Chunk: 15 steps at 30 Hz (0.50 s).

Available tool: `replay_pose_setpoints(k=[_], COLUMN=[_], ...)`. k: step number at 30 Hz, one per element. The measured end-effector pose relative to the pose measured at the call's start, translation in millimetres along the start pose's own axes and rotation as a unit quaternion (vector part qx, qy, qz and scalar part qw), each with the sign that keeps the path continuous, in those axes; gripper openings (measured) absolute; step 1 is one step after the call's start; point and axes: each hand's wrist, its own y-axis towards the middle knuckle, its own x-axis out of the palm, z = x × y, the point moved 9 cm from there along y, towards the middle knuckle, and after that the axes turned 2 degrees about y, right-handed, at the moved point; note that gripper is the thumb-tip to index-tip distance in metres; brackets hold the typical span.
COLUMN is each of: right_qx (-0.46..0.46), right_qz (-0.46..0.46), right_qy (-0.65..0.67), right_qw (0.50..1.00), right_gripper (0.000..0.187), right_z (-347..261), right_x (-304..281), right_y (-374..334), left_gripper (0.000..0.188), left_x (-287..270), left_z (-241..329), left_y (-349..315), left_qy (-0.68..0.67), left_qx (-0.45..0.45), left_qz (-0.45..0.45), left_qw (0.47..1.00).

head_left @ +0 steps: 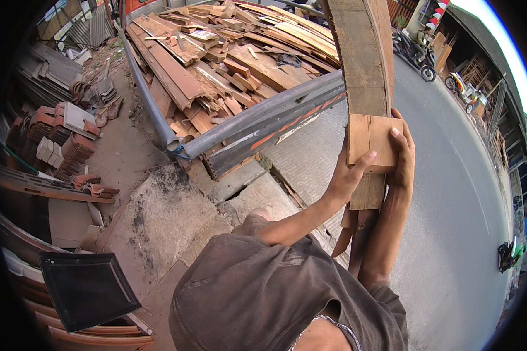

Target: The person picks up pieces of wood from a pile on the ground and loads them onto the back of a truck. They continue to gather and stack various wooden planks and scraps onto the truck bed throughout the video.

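Observation:
Before my chest I carry a bundle of wooden boards that rises past the top edge of the view. A long weathered plank makes up its upper part, and a short, paler wood block lies against its face. My left hand is closed on the bundle's left side, thumb over the block's lower part. From the right, my right hand wraps round the boards with fingertips on the block. Below the hands, more board ends show along my right forearm. How many boards there are is hidden.
Ahead left, a truck bed is heaped with loose planks. Stacked roof tiles and a black panel lie on the left. A road runs along the right, with motorcycles at its far side. Broken concrete slabs lie below.

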Motion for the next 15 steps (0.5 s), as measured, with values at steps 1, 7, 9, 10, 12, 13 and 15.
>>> replay_pose_setpoints(k=[1,7,9,10,12,13,15], right_qx=[-0.003,0.037,0.071,0.079,0.072,0.054,0.039], right_qz=[-0.004,-0.07,-0.101,-0.129,-0.176,-0.207,-0.219], right_qy=[-0.006,0.017,0.055,0.046,0.024,0.018,-0.01], right_qw=[1.0,0.997,0.991,0.987,0.981,0.977,0.975], right_gripper=[0.069,0.064,0.059,0.059,0.061,0.064,0.064], right_z=[9.7,44.6,62.8,71.6,88.3,98.0,116.5], right_x=[-0.7,10.7,15.4,16.6,19.1,32.1,44.5], right_y=[35.5,260.6,346.7,392.4,472.1,507.7,583.4], left_gripper=[0.07,0.072,0.077,0.078,0.078,0.077,0.084], left_x=[-3.4,-15.9,-18.6,-21.4,-35.6,-51.5,-71.2], left_z=[-3.5,-17.3,-13.5,-16.3,-32.9,-37.0,-48.0], left_y=[33.4,244.6,323.1,364.7,444.5,481.8,556.7], left_qy=[-0.014,-0.031,-0.011,-0.014,-0.01,0.005,-0.024], left_qx=[0.016,0.05,0.091,0.108,0.123,0.133,0.127], left_qz=[0.004,0.051,0.065,0.07,0.084,0.097,0.09], left_qw=[1.0,0.997,0.994,0.992,0.989,0.986,0.987])
